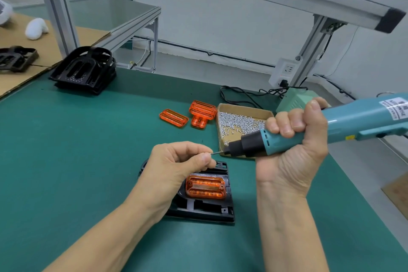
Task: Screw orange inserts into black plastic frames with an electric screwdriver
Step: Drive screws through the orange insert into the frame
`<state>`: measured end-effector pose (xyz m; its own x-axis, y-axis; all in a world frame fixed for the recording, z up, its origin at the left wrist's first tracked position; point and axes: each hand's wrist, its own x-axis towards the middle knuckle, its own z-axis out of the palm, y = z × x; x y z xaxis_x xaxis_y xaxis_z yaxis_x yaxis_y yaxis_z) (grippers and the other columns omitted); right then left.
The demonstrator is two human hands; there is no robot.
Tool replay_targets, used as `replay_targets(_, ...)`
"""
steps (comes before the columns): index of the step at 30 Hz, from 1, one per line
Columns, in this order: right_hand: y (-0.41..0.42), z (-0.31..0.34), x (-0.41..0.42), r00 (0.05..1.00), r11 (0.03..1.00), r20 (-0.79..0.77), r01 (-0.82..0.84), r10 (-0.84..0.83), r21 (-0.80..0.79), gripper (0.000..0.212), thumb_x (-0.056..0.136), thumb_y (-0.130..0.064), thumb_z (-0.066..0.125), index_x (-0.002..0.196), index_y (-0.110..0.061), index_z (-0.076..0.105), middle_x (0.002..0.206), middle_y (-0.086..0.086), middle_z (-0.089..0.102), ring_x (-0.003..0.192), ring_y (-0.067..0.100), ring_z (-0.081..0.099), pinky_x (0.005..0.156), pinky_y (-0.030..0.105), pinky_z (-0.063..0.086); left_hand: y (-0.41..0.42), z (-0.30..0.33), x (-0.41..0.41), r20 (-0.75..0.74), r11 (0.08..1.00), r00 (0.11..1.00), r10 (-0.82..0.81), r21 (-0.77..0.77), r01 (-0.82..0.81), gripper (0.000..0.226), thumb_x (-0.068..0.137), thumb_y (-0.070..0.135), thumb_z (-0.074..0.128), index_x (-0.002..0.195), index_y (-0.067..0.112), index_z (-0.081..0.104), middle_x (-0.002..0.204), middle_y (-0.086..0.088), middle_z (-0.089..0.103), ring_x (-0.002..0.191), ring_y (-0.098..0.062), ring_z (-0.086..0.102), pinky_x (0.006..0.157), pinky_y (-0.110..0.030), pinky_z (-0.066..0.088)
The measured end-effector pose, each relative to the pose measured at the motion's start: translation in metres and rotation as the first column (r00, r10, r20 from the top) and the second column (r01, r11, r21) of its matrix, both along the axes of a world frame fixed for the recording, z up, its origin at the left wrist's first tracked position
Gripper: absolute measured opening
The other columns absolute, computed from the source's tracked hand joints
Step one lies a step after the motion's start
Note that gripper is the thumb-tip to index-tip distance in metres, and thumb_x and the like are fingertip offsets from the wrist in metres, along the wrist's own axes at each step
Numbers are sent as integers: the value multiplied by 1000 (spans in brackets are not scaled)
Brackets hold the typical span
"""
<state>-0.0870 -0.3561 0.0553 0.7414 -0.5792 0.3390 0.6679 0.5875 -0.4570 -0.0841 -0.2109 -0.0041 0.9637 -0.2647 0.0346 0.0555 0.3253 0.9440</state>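
The left hand (pixel 176 165) has its fingers curled in, thumb and forefinger pressed together on a small silver screw (pixel 210 153) whose tip points right toward the thin metal bit (pixel 219 152) of the teal-bodied electric screwdriver with a black nose (pixel 287 137). The right hand (pixel 295 139) wraps all its fingers tightly round the screwdriver's barrel, thumb on top, the tool lying nearly level with its bit just beside the screw.

Directly below the left hand's fingertips, on the green bench mat (pixel 77 161), lies a black plastic frame (pixel 205 207) with a translucent orange ribbed insert (pixel 206 186) seated in its upper part; the left wrist covers the frame's left edge. Behind the screwdriver's nose sits an open cardboard tray of silver screws (pixel 240 121). Two loose orange inserts (pixel 189 116) lie just left of it, and a stack of black frames (pixel 85 70) stands well apart at the mat's far left.
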Motion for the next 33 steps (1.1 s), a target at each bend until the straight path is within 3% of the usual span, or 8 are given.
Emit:
replay_targets(12,-2,-2,2,998,999,-65,23,-21,34,18,92,-9,49,81,-23,52,50,-10,35,40,4,34,44,18,36,-2,-3,1,79,995,996,42,87,-48,11,66,20,72,76,24,77,75,-8,74,69,-12,70,62,-18,53)
replay_targets(17,-8,0,1,999,999,-53,-3,5,33,18,92,-9,49,80,-23,51,50,-10,35,40,4,35,44,18,36,-1,-1,3,91,994,995,28,101,-37,29,52,36,78,79,26,78,81,-6,75,79,-18,71,72,-25,57)
replay_targets(20,-12,-1,2,999,1000,-42,-26,26,12,18,92,-9,49,81,-22,52,51,-10,35,41,4,36,45,18,36,-1,0,2,129,983,992,-1,182,-23,24,62,21,80,85,27,78,85,0,75,83,-13,70,77,-24,55)
replay_targets(22,-15,-1,3,998,999,-34,-47,46,-19,16,91,-9,50,82,-22,53,51,-10,36,41,4,36,45,18,37,2,0,4,193,958,981,-3,283,-53,32,72,6,77,95,28,74,88,7,75,80,-6,64,78,-23,51)
replay_targets(26,-21,-4,3,992,981,-97,-102,86,-167,12,83,-11,54,86,-22,53,51,-10,37,41,4,37,45,18,37,11,-1,11,368,789,929,25,564,-245,34,81,7,69,98,36,71,94,23,69,101,4,55,94,-21,37)
replay_targets(29,-24,-12,2,983,950,-168,-122,76,-286,14,83,-8,55,88,-21,54,51,-8,38,41,6,37,45,19,37,9,-4,9,480,616,856,-194,738,-275,31,86,7,62,92,36,74,98,29,64,110,3,47,105,-28,20)
replay_targets(33,-25,-19,2,973,911,-220,-154,72,-382,15,81,-6,56,90,-19,54,52,-6,39,42,8,36,46,20,37,5,-9,7,454,413,785,-422,867,-280,38,93,9,52,98,41,73,112,33,59,120,4,32,108,-28,-2)
